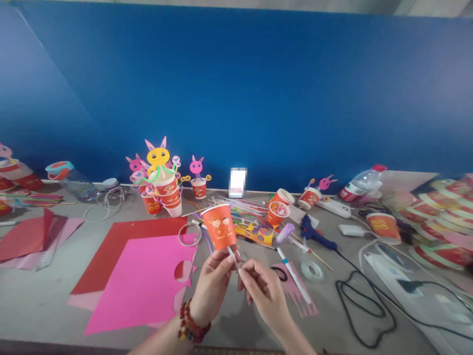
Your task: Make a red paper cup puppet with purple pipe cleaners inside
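My left hand [212, 283], with a red bead bracelet on its wrist, holds an orange paper cup [219, 227] upright by its base, above the table's front middle. My right hand [264, 291] pinches a thin white stick [233, 257] that runs up to the cup's bottom. The two hands nearly touch below the cup. A pink sheet [142, 283] with round cut-outs lies on a red sheet [121, 246] just left of my hands.
Finished cup crafts with pink and yellow bunny faces [158, 180] stand at the back. A blue glue gun [316, 236], tape roll [312, 270], pen [293, 273], black cable [364, 305], water bottle [364, 182] and stacked cups [443, 222] crowd the right. Paper sheets [29, 236] lie left.
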{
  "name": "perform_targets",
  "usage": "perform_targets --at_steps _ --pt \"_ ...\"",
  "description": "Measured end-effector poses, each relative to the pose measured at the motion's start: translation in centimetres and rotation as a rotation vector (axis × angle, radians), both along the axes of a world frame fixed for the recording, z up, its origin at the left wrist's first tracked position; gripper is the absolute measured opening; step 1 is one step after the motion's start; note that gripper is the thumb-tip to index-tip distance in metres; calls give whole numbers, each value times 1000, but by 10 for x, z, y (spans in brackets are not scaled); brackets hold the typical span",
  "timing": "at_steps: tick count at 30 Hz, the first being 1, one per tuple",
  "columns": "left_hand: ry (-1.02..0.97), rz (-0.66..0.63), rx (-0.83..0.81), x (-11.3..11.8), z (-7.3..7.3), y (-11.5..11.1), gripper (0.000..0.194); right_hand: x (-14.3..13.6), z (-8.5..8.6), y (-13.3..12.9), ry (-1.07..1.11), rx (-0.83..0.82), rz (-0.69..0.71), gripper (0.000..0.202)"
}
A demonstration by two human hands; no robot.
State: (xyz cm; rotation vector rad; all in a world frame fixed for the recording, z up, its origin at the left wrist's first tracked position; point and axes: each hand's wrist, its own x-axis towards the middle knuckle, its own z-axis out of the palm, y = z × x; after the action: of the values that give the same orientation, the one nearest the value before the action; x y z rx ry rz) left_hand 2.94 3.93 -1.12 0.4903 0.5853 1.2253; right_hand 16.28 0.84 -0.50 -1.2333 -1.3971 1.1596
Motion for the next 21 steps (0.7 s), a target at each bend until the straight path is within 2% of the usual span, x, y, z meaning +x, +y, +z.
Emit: perform_targets --at_steps 3,10,21 --pt "-12 19 5 0 1 0 16 0 -1 -1 -1 -3 5 39" --pt "13 1 6 -2 2 1 27 2 0 0 -10 29 11 37" --pt "32 7 26 -2 1 3 27 0 -3 -3 6 25 2 37"
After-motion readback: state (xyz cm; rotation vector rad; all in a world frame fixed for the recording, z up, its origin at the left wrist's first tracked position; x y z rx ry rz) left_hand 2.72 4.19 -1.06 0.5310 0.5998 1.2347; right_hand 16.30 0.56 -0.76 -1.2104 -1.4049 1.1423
